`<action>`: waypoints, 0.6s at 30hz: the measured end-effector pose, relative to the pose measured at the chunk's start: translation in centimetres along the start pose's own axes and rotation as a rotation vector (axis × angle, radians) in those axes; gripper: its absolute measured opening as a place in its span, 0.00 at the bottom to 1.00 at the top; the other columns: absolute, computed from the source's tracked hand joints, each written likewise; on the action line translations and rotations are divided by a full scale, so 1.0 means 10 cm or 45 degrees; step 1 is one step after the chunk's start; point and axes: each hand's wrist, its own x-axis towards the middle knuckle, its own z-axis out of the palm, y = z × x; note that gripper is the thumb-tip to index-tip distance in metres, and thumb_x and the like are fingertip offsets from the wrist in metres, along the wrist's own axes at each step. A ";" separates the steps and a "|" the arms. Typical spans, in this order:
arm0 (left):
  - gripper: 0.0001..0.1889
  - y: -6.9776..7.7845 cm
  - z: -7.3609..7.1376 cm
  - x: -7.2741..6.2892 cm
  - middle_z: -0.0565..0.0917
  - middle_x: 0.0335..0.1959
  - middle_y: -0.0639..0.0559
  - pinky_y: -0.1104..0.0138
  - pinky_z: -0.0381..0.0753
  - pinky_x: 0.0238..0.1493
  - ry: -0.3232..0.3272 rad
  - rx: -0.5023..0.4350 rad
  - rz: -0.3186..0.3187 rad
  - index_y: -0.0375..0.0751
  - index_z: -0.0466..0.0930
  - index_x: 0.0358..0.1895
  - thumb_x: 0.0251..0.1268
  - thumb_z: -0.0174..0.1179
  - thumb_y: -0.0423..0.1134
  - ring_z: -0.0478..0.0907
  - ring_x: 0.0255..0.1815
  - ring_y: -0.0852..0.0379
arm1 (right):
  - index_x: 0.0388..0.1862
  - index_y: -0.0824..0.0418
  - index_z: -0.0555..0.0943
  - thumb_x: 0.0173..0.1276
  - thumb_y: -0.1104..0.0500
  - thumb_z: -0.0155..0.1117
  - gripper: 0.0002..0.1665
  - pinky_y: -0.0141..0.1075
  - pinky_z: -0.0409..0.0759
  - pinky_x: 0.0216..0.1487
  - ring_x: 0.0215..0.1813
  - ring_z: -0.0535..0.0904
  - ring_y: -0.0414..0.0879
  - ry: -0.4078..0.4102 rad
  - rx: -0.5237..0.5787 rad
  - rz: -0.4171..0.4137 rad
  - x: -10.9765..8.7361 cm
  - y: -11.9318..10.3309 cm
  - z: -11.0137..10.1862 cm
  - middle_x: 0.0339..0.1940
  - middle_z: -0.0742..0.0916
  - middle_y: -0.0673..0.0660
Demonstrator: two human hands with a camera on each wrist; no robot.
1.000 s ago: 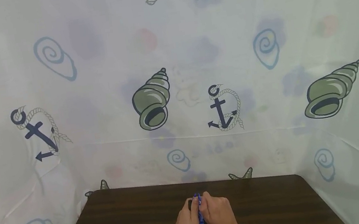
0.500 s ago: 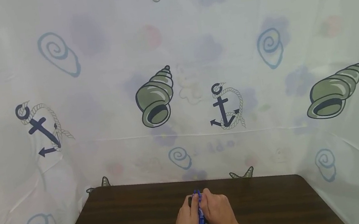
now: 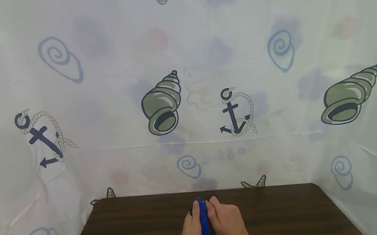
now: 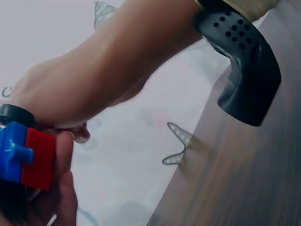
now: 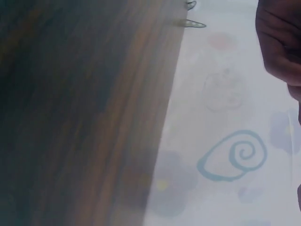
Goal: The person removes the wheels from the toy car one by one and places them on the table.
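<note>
Pale cloth (image 3: 115,111) with a seaside print hangs behind the blue toy (image 3: 204,223), and a dark wood-grain table (image 3: 135,225) spreads below it. You have the toy between your hands, long and narrow from the head view, its far end pointing toward the cloth; whether it touches the table is hard to tell.

Your left hand (image 3: 191,227) grips the toy's left side, thumb laid along its upper left edge. Your right hand (image 3: 226,218) is closed at the toy's right side, thumb and bent forefinger near its far end; the rest of those fingers are too hidden to read.

From the left wrist, you can see a red block (image 4: 38,159) against the toy's blue part, a small peg (image 4: 21,154) standing out from the blue, and a black disc (image 4: 16,113) at its upper edge.

It looks like hard, smooth plastic, so expect it to feel light and stiff, perhaps a little slippery. Your surest hold is probably on the flat block faces along its sides. Go easy around the peg and disc: small parts like these may twist or come loose if you squeeze there.
</note>
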 end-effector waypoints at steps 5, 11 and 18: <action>0.34 0.02 0.05 0.01 0.87 0.47 0.48 0.59 0.85 0.45 -0.093 -0.139 -0.086 0.28 0.63 0.71 0.89 0.35 0.59 0.85 0.45 0.54 | 0.36 0.48 0.84 0.87 0.54 0.58 0.15 0.27 0.66 0.19 0.16 0.64 0.29 -0.039 0.538 0.477 -0.08 0.09 -0.03 0.15 0.71 0.38; 0.28 0.02 0.03 0.03 0.87 0.51 0.42 0.56 0.85 0.50 -0.147 -0.102 -0.028 0.30 0.59 0.71 0.88 0.47 0.52 0.85 0.50 0.51 | 0.55 0.58 0.89 0.83 0.42 0.63 0.22 0.33 0.75 0.21 0.17 0.68 0.38 -0.106 1.079 1.116 -0.13 0.25 -0.14 0.23 0.82 0.51; 0.35 0.01 -0.10 0.03 0.85 0.63 0.38 0.46 0.86 0.57 -0.219 -0.018 -0.002 0.36 0.62 0.75 0.83 0.58 0.59 0.84 0.61 0.41 | 0.73 0.63 0.79 0.89 0.50 0.53 0.25 0.36 0.82 0.38 0.25 0.72 0.38 -0.294 1.350 1.353 -0.30 0.50 -0.18 0.42 0.84 0.51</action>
